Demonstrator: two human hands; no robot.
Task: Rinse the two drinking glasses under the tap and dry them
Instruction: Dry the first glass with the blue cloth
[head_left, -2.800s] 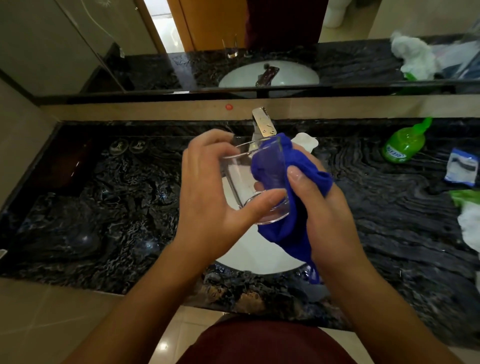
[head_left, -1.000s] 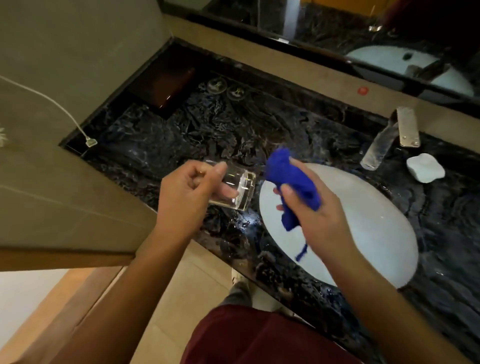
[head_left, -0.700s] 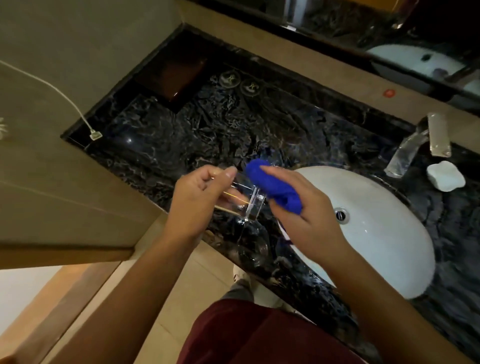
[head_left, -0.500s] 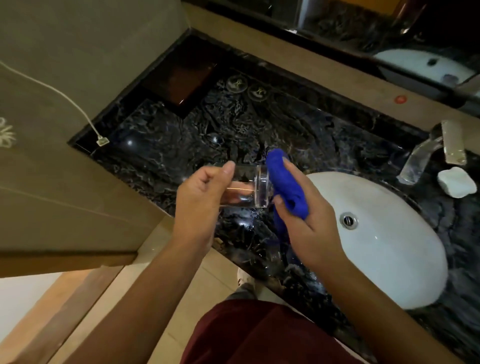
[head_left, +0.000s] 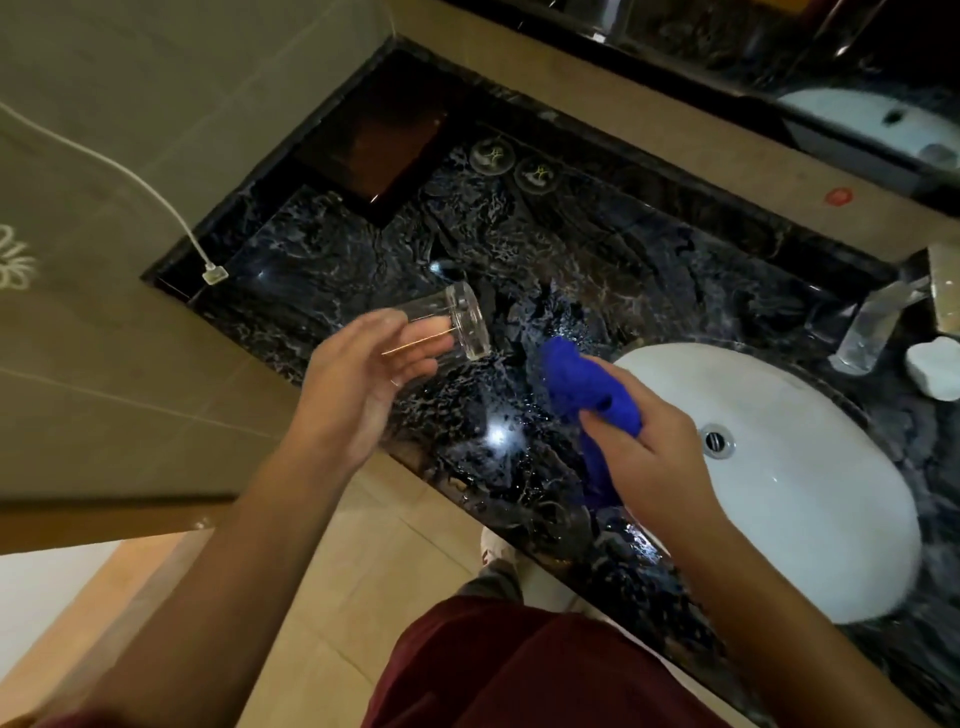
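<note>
My left hand (head_left: 363, 384) holds a clear drinking glass (head_left: 457, 325) on its side over the dark marble counter (head_left: 571, 249), thick base pointing right, fingers showing through the wall. My right hand (head_left: 649, 457) grips a bunched blue cloth (head_left: 582, 389) just right of the glass, a gap between them. A second clear glass (head_left: 563, 514) seems to stand near the counter's front edge below the cloth, faint against the stone. The tap (head_left: 878, 317) is at the far right behind the white basin (head_left: 810, 530).
A white soap bar (head_left: 935, 366) lies beside the tap. Two round coasters (head_left: 492, 154) and a dark recessed tray (head_left: 374, 150) sit at the back left. A white cable with its plug (head_left: 214, 274) hangs down the left wall. The counter is wet.
The cloth has come away from the glass's base. My left hand has lifted the glass up and to the left, while my right hand has drawn the cloth back towards the basin.
</note>
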